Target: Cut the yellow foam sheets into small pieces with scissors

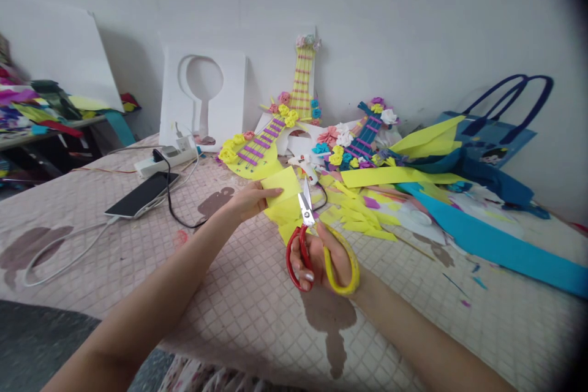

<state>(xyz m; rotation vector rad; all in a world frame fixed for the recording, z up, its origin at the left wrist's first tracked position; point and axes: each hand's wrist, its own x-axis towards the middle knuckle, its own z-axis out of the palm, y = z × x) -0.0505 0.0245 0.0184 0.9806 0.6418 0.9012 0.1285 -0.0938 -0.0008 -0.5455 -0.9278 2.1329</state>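
A small yellow paper piece [283,186] is pinched in my left hand [250,201], thumb on top. My right hand [324,257] has its fingers through the loops of scissors [307,215] with one red and one yellow handle. The blades are parted and point up, beside the right edge of the paper. Under and behind the held piece lies more yellow paper [281,220]. Just beyond the blades rests a white glue gun [307,166]. Yellow paper strips [358,211] are scattered right of the scissors.
Flower-decorated crafts [264,147] stand at the back, near a white board with a cut-out [169,98]. A phone [142,195], power strip [165,158] and cables occupy the left. Blue paper [496,239] and a blue bag [509,141] lie right.
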